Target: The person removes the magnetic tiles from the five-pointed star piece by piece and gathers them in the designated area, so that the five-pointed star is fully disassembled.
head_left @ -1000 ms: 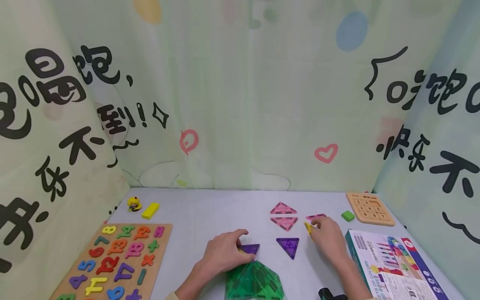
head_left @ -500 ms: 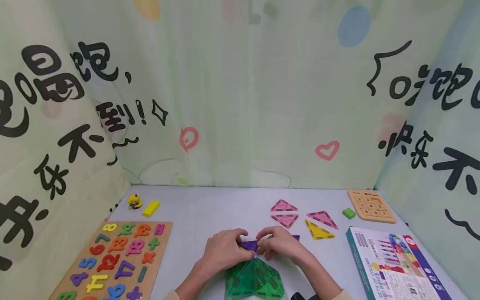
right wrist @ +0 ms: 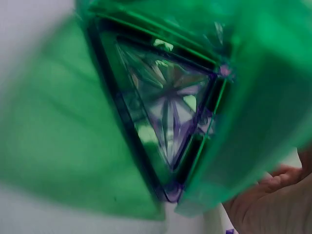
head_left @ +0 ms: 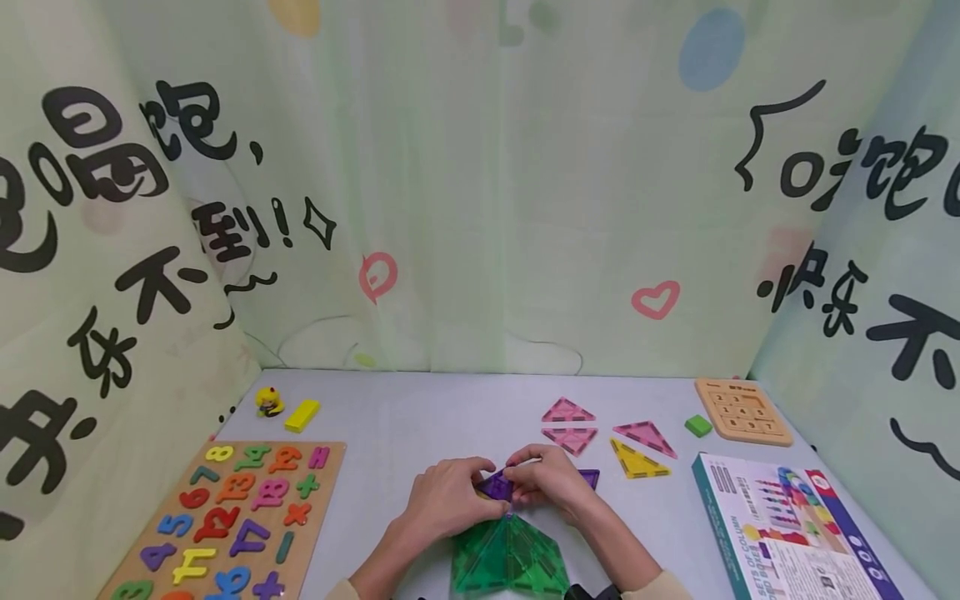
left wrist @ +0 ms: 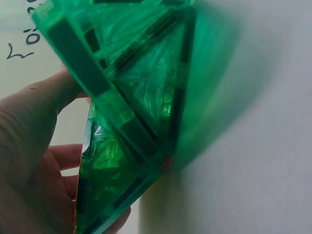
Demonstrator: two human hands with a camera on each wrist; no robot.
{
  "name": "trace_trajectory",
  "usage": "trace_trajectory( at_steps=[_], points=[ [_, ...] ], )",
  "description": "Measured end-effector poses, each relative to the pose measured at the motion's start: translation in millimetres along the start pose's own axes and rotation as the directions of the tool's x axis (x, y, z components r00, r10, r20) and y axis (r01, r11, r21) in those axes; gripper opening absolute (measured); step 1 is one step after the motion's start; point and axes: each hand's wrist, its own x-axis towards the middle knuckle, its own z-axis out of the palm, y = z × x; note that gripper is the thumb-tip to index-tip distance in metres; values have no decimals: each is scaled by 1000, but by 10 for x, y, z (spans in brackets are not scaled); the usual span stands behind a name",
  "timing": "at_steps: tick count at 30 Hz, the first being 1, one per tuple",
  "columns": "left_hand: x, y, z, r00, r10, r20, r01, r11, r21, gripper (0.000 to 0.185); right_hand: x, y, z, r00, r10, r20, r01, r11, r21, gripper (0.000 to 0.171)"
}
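Currently both hands meet at the apex of the green translucent magnetic-tile pyramid (head_left: 508, 557) on the grey surface (head_left: 405, 425). Left hand (head_left: 447, 502) and right hand (head_left: 550, 482) pinch a purple translucent triangle tile (head_left: 497, 485) with curled fingers. Judged step: seating it; next needs edge alignment. Half a second ago the tile lay flatter.

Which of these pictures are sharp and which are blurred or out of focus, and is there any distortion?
Head view: evenly lit and sharp, though the curtain walls bow outward at the edges like wide-angle distortion. Left wrist view: the green tiles are sharp at left, smeared toward the right. Right wrist view: mostly soft green blur; only the purple triangle behind the green reads somewhat clearly.
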Motion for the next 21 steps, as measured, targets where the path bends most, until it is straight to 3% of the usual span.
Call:
trace_trajectory(
  at_steps=[5,14,18,21],
  points=[
    [9,16,-14,1000,13,7,-13,1000,-5,58,21,10,-1,1000,5,-5,-5,1000,19,24],
    [32,12,-11,999,5,35,-5,1000,-9,60,-12,47,-71,1000,-15,-14,15,999,30,28],
    [22,-19,-17,999,1,37,0,1000,-22,61,-75,25,-152,995,-11,-100,11,1000,-5,27],
    [16,-27,-4,999,5,44,-3,999,-33,59,-196,-10,-271,979,2,-205,-14,998,-57,22]
  ],
)
